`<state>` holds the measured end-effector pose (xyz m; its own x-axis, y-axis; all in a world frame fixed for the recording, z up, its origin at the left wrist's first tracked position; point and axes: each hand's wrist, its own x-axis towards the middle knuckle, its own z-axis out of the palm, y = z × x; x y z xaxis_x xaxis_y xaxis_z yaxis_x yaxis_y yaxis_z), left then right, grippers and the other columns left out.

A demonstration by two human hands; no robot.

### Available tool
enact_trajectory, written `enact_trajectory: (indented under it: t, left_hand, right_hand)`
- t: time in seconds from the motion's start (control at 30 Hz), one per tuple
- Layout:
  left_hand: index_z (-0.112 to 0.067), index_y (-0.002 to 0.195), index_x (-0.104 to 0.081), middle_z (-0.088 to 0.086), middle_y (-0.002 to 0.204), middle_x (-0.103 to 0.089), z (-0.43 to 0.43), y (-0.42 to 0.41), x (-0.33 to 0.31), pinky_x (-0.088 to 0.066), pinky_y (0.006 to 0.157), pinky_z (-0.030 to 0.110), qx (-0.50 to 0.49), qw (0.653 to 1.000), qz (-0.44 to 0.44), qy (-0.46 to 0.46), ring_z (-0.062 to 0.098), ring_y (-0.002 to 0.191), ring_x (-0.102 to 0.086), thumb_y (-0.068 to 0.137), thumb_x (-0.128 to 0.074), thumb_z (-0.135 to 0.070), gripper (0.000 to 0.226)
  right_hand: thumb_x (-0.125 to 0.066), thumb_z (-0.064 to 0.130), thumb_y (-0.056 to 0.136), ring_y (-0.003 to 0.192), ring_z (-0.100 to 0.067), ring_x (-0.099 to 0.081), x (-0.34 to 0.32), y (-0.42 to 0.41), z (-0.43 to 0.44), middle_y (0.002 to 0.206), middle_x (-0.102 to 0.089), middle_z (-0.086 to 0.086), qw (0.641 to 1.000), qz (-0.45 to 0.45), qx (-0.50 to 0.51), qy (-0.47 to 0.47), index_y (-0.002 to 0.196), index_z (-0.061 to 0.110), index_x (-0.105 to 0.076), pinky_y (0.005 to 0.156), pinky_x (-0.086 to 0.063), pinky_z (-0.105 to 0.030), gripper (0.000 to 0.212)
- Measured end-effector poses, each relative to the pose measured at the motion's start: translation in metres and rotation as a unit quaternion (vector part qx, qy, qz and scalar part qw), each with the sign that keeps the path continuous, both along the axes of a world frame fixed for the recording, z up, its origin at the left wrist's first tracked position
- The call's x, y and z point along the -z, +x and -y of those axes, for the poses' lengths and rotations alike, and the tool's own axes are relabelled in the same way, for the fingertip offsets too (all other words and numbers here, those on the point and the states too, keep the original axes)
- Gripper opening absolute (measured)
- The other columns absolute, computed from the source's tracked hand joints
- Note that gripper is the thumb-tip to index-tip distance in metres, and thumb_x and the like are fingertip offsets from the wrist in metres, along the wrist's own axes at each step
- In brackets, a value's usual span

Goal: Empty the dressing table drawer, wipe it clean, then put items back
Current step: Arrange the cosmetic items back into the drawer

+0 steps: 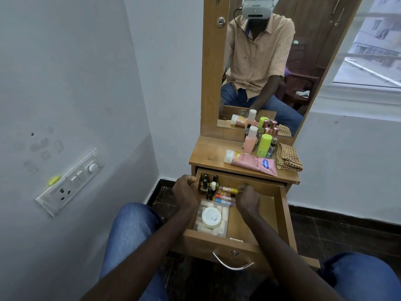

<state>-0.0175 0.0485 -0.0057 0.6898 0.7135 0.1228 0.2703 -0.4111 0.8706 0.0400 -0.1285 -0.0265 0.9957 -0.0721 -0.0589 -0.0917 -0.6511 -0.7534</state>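
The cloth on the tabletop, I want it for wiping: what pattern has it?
The cloth is yellow-brown checked, seen best in the head view.

Both bare forearms extend forward. Left hand (pixel 185 192) and right hand (pixel 248 197) are knuckles up, fingers curled under. Contents of either grip: indiscernible.
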Motion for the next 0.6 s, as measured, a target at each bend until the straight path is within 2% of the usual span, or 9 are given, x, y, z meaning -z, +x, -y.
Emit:
enact_trajectory:
  t: [0.1,0.2,0.33,0.43,0.53,0.6]
  left_hand:
    - [-0.008,0.104,-0.074,0.006,0.104,-0.073,0.0,0.0,0.001,-0.048,0.068,0.015,0.002,1.0,0.001,0.009,0.016,0.095,-0.068,0.091,-0.07,0.002,0.017]
    - [-0.01,0.1,-0.074,0.003,0.1,-0.073,0.001,-0.001,-0.001,-0.044,0.063,0.012,0.0,1.0,-0.001,0.012,0.014,0.091,-0.068,0.09,-0.07,0.003,0.017]
    - [-0.012,0.093,-0.074,0.003,0.095,-0.073,0.002,-0.002,-0.007,-0.048,0.067,0.019,0.004,1.0,0.008,0.029,0.017,0.089,-0.068,0.088,-0.07,0.003,0.017]
    - [-0.013,0.094,-0.073,0.001,0.096,-0.072,0.004,-0.005,-0.014,-0.039,0.06,0.012,0.014,0.999,0.008,0.047,0.015,0.087,-0.066,0.09,-0.069,0.0,0.014]
    - [-0.016,0.094,-0.071,0.0,0.097,-0.069,0.008,-0.006,-0.027,-0.039,0.061,0.012,0.025,0.997,0.031,0.062,0.014,0.088,-0.065,0.092,-0.066,-0.003,0.014]
    - [-0.016,0.094,-0.071,0.001,0.098,-0.069,0.014,-0.005,-0.041,-0.038,0.062,0.012,0.031,0.996,0.049,0.073,0.014,0.088,-0.064,0.093,-0.066,-0.004,0.014]
  right_hand:
    - [-0.063,0.009,0.101,0.087,-0.017,-0.068,0.001,0.001,0.004,0.103,-0.07,-0.006,1.0,-0.009,0.0,0.024,0.107,0.012,-0.07,0.058,-0.047,-0.022,0.01]
    - [-0.062,0.011,0.102,0.087,-0.019,-0.068,-0.009,-0.004,0.011,0.099,-0.069,-0.007,1.0,0.0,-0.008,0.024,0.101,0.011,-0.07,0.059,-0.047,-0.022,0.008]
    - [-0.061,0.006,0.1,0.086,-0.018,-0.069,-0.028,-0.013,0.025,0.093,-0.07,-0.005,0.999,0.022,-0.033,0.025,0.09,0.014,-0.069,0.068,-0.057,-0.03,0.015]
    - [-0.061,0.007,0.1,0.085,-0.012,-0.068,-0.044,-0.023,0.038,0.09,-0.068,0.001,0.997,0.049,-0.062,0.021,0.084,0.02,-0.067,0.07,-0.055,-0.026,0.021]
    - [-0.062,0.006,0.098,0.082,-0.007,-0.067,-0.062,-0.03,0.049,0.088,-0.07,0.002,0.994,0.089,-0.062,0.013,0.08,0.021,-0.07,0.065,-0.049,-0.018,0.025]
    - [-0.063,0.004,0.097,0.084,-0.006,-0.066,-0.073,-0.029,0.056,0.088,-0.07,0.005,0.993,0.106,-0.056,0.009,0.085,0.018,-0.075,0.063,-0.044,-0.015,0.022]
